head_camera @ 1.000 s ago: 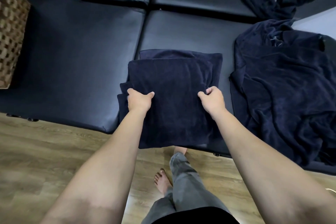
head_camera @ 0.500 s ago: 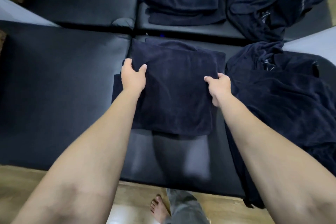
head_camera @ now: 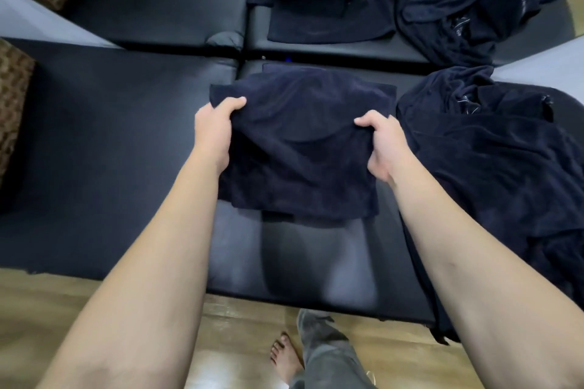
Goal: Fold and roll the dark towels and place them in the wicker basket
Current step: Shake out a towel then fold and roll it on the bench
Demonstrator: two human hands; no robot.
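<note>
Black glossy upholstered cushions (head_camera: pixel 126 123), divided by deep seams, fill most of the scene and catch soft pale reflections from overhead light. Light wood-grain plank flooring (head_camera: pixel 240 338) runs along the near edge, while a strip of pale wall or ledge (head_camera: pixel 28 14) shows at upper left.

Wicker basket (head_camera: pixel 14 98) cropped by left edge

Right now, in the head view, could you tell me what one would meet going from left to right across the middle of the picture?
wicker basket → bare black cushion → left hand → folded dark towel → right hand → heap of loose dark towels
</note>
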